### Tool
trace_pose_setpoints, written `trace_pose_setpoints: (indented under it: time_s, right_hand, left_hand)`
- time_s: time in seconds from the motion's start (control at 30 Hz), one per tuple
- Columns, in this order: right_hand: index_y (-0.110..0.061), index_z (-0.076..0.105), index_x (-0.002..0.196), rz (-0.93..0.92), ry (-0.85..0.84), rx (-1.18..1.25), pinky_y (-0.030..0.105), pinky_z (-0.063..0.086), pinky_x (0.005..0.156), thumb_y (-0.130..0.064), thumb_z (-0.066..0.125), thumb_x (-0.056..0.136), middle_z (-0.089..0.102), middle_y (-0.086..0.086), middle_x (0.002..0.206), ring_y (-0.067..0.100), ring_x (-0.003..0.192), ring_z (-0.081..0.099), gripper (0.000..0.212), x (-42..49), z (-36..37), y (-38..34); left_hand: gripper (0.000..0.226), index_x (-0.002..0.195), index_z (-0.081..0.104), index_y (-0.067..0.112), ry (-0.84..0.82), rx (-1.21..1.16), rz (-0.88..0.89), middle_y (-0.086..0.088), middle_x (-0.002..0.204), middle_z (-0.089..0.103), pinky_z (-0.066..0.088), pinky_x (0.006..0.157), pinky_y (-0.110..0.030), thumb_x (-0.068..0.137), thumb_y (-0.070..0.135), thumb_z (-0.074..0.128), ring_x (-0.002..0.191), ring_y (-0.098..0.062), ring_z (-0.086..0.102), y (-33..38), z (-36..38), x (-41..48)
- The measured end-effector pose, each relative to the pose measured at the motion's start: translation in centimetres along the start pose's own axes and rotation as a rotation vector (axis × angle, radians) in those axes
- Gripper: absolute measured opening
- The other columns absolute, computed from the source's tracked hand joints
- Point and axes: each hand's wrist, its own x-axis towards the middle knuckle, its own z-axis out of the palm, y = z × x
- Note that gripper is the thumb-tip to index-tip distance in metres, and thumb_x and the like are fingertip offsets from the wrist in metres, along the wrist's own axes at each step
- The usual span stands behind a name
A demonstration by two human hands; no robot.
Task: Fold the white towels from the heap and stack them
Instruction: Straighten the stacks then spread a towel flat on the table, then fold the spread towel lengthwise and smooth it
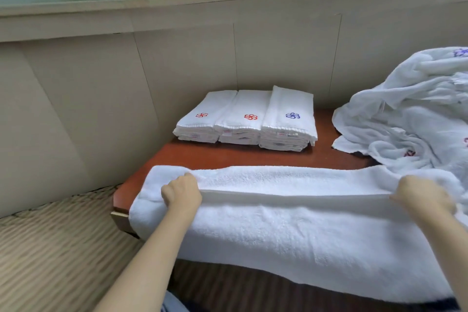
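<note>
One long white towel [291, 235] in left hand [181, 191] and right hand [420, 197]

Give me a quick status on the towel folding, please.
Left hand and right hand grip the white towel at its fold. It lies stretched along the table front. Folded stacks at back, heap at right, nothing blocking.

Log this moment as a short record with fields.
table: reddish-brown
towel: white, stretched across the table's near side, hanging over the front
left hand: grips the towel's lifted long edge near its left end
right hand: grips the same edge near the right end, blurred
folded stacks: three side by side at the back; top emblems red, red, blue
heap: unfolded, at the right
</note>
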Motion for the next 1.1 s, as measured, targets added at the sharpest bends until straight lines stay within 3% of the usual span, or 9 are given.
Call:
trace_pose_setpoints:
  time_s: [0.2,0.3,0.4,0.5,0.67,0.8,0.9,0.97,1.1]
  right_hand:
    - [-0.018,0.060,0.118,0.022,-0.146,-0.156,0.038,0.036,0.076,-0.019,0.061,0.082,0.054,0.007,0.129,0.029,0.116,0.052,0.036,-2.5,-0.7,-1.1]
    - [-0.016,0.061,0.117,-0.075,-0.048,-0.155,0.035,0.041,0.081,-0.012,0.054,0.084,0.056,0.008,0.124,0.031,0.113,0.052,0.034,-2.9,-0.7,-1.9]
    - [-0.018,0.062,0.115,-0.343,0.202,-0.189,0.032,0.043,0.085,-0.008,0.048,0.082,0.056,0.009,0.117,0.032,0.107,0.049,0.036,-3.4,0.1,-4.2]
    - [-0.018,0.060,0.120,-0.600,0.295,-0.096,0.035,0.044,0.084,-0.010,0.049,0.084,0.057,0.008,0.116,0.031,0.104,0.051,0.038,-3.6,1.8,-7.9]
    - [-0.018,0.042,0.141,-0.749,0.112,0.051,0.032,0.037,0.100,-0.029,0.041,0.099,0.050,0.003,0.138,0.023,0.127,0.046,0.043,-1.9,5.5,-12.2]
    - [-0.012,0.063,0.117,-0.751,0.184,0.110,0.037,0.041,0.093,-0.024,0.053,0.094,0.063,0.006,0.115,0.028,0.110,0.055,0.028,-0.9,7.9,-14.0]
    - [-0.007,0.065,0.095,-0.722,0.232,0.163,0.039,0.039,0.077,-0.012,0.057,0.090,0.065,0.010,0.096,0.033,0.091,0.057,0.011,-0.1,8.5,-15.3]
    - [-0.004,0.063,0.089,-0.694,0.295,0.163,0.040,0.037,0.072,-0.004,0.057,0.086,0.063,0.013,0.089,0.037,0.085,0.055,0.007,0.6,8.4,-15.8]
    - [0.001,0.059,0.079,-0.672,0.419,0.160,0.041,0.034,0.064,0.007,0.061,0.079,0.061,0.022,0.078,0.040,0.072,0.053,0.006,1.6,8.1,-17.1]
  left_hand:
    - [0.053,0.135,0.036,0.016,-0.093,-0.094,0.013,-0.004,0.116,0.060,0.038,0.072,-0.032,0.084,0.014,0.050,0.110,-0.025,0.057,-2.5,0.0,-1.0]
    - [0.049,0.132,0.039,0.017,-0.070,-0.128,0.101,-0.002,0.117,0.057,0.039,0.079,-0.035,0.083,0.012,0.047,0.110,-0.025,0.054,-3.4,-0.2,-0.8]
    - [0.047,0.131,0.045,0.021,0.098,-0.252,0.127,-0.004,0.125,0.048,0.037,0.092,-0.037,0.087,0.007,0.043,0.116,-0.025,0.045,-3.2,-0.4,0.5]
    - [0.039,0.133,0.045,0.015,0.174,-0.418,-0.058,-0.010,0.130,0.046,0.035,0.097,-0.039,0.094,0.015,0.041,0.118,-0.029,0.043,-3.2,-0.3,2.4]
    - [0.058,0.134,0.042,0.001,0.021,-0.603,-0.426,-0.018,0.139,0.044,0.030,0.104,-0.043,0.096,0.046,0.041,0.129,-0.036,0.037,-5.6,1.7,6.2]
    - [0.058,0.123,0.060,0.013,-0.106,-0.644,-0.443,-0.011,0.132,0.053,0.027,0.106,-0.045,0.094,0.056,0.035,0.127,-0.035,0.038,-7.1,2.9,9.1]
    - [0.040,0.086,0.064,0.007,-0.145,-0.794,-0.361,-0.015,0.104,0.061,0.042,0.092,-0.035,0.095,0.041,0.044,0.101,-0.033,0.053,-7.8,3.4,10.9]
    - [0.043,0.056,0.042,0.011,-0.038,-0.941,-0.317,-0.010,0.071,0.046,0.035,0.066,-0.030,0.096,0.027,0.046,0.073,-0.027,0.042,-7.9,3.5,11.4]
    - [0.046,0.058,0.019,0.021,0.248,-1.157,-0.282,0.001,0.059,0.017,0.012,0.057,-0.033,0.092,0.015,0.049,0.065,-0.020,0.018,-7.8,3.6,11.2]
